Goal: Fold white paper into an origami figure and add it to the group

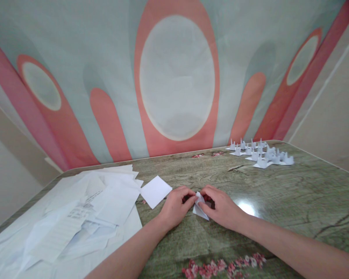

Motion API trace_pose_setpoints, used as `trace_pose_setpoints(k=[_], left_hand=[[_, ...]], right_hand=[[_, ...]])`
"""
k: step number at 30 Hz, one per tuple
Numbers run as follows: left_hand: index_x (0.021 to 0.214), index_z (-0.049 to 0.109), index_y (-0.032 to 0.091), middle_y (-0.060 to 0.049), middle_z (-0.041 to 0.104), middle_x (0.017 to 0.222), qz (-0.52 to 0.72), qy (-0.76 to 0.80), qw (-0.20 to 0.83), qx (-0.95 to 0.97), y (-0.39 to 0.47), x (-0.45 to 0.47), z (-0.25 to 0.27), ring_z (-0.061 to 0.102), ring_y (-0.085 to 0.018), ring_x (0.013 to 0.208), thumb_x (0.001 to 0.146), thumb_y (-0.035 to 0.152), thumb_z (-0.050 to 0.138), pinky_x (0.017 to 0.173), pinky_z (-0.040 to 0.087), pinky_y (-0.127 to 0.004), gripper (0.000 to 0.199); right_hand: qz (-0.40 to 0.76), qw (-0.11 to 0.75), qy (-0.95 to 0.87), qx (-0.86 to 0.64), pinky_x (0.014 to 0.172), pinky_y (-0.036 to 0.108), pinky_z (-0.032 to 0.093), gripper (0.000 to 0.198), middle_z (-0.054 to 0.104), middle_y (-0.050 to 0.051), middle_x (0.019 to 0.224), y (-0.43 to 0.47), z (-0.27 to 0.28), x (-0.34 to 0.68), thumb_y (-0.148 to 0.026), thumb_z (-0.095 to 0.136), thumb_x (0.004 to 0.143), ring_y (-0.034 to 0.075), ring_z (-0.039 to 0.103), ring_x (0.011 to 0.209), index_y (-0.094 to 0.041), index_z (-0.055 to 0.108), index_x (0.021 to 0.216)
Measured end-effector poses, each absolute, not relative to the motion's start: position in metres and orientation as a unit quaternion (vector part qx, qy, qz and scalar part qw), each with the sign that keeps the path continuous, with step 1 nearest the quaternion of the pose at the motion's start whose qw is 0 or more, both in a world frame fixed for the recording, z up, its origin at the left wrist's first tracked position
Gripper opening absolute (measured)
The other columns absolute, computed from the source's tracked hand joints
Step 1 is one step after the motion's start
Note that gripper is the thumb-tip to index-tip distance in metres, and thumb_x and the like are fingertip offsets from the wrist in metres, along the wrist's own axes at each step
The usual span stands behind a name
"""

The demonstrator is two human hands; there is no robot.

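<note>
Between my hands, just above or on the table, is a small piece of folded white paper [201, 211] with a pointed top. My left hand [177, 203] pinches its upper left edge between thumb and fingertips. From the other side my right hand [221, 205] grips it, thumb lying across the paper's face and fingers curled behind. Part of the paper is hidden by the right thumb and fingers. A flat white paper square [156, 192], turned like a diamond, lies just beyond my left hand.
Loose white sheets [113, 197], some printed, spread in a pile over the table's left side. Several folded paper cranes [261, 155] stand grouped at the back right. The wood-patterned table [293, 193] has printed flowers [221, 267] near the front. A pink and grey patterned backdrop [177, 143] rises behind.
</note>
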State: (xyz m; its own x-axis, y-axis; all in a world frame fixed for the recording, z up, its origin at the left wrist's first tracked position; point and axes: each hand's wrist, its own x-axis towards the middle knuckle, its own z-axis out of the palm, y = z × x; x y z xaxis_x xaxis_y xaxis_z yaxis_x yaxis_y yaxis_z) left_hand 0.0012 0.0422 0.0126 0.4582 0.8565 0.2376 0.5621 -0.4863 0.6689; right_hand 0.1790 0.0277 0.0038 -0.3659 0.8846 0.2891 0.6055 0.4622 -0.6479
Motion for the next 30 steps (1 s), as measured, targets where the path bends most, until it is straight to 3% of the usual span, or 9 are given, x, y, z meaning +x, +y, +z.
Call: trace_pose_setpoints(k=[13,19,30], left_hand=[[0.078,0.061,0.018,-0.001,0.059,0.075,0.281,0.427,0.259,0.819,0.0413,-0.0002,0.0131,0.054,-0.014,0.073,0.086,0.022,0.047,0.069,0.04,-0.023,0.017],[0.085,0.061,0.018,-0.002,0.059,0.08,0.302,0.426,0.264,0.811,0.0375,-0.0001,0.0131,0.055,-0.014,0.076,0.084,0.024,0.053,0.07,0.041,-0.023,0.01],[0.088,0.061,0.019,-0.003,0.06,0.084,0.314,0.408,0.278,0.811,0.0377,-0.0015,0.0095,0.055,-0.016,0.079,0.077,0.032,0.063,0.07,0.043,-0.025,0.017]], right_hand=[[0.238,0.31,-0.804,-0.448,0.061,0.025,0.037,0.007,0.05,0.0,0.071,0.028,0.0053,0.1815,-0.018,0.051,0.08,0.013,0.049,0.066,-0.018,0.051,0.073],[0.263,0.322,-0.802,-0.429,0.065,0.026,0.04,0.023,0.055,0.002,0.073,0.0327,0.0034,0.1829,-0.016,0.038,0.088,0.014,0.053,0.07,-0.017,0.057,0.075],[0.244,0.32,-0.806,-0.434,0.065,0.026,0.041,0.018,0.057,0.002,0.073,0.0354,-0.0034,0.1847,-0.019,0.044,0.086,0.014,0.054,0.069,-0.018,0.058,0.076]])
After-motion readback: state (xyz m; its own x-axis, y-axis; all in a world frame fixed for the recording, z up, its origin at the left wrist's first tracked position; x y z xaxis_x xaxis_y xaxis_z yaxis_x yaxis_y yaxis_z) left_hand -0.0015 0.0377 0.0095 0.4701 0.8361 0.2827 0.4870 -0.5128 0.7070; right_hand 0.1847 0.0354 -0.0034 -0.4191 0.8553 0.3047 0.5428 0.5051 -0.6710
